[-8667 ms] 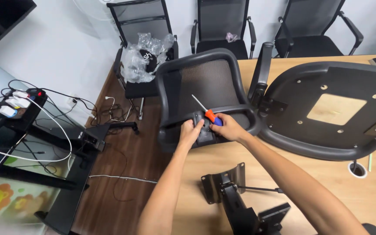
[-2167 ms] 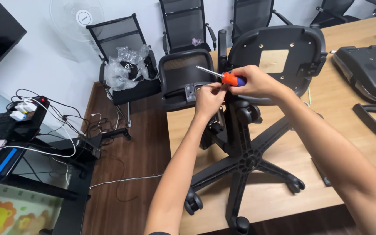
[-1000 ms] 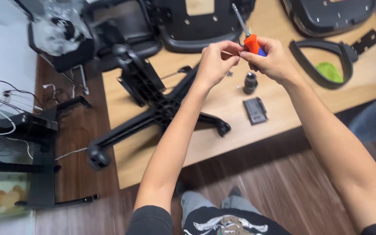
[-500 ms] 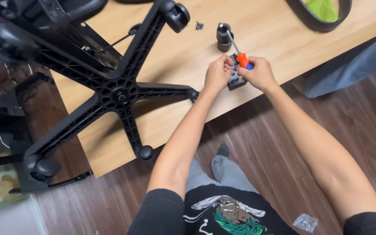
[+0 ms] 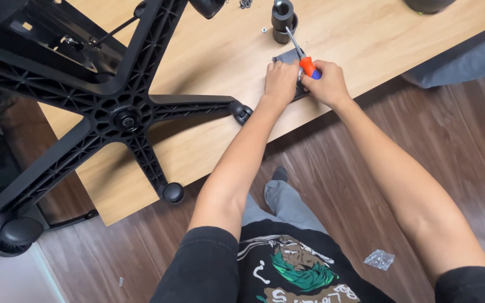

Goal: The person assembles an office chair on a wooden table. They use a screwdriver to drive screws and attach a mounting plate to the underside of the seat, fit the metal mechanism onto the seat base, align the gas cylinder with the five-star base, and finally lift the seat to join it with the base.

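Note:
My right hand (image 5: 325,85) is closed around a screwdriver (image 5: 304,58) with an orange and blue handle; its metal shaft points up and away toward the table's far side. My left hand (image 5: 280,82) rests, fingers curled, on a small dark flat plate (image 5: 286,56) near the edge of the wooden table (image 5: 220,67). Both hands touch each other above that plate. Just beyond the screwdriver tip stands a short black cylinder part (image 5: 282,19). What lies under my left palm is hidden.
A black five-star chair base (image 5: 120,115) with castors lies across the table's left half, one leg end (image 5: 242,112) close to my left forearm. Small screws (image 5: 246,3) sit at the far edge. A clear plastic bag (image 5: 379,259) lies on the wood floor.
The camera has tilted down from the chair seat and back to the table's near edge. My hands carried the screwdriver along and have come down onto the small dark plate.

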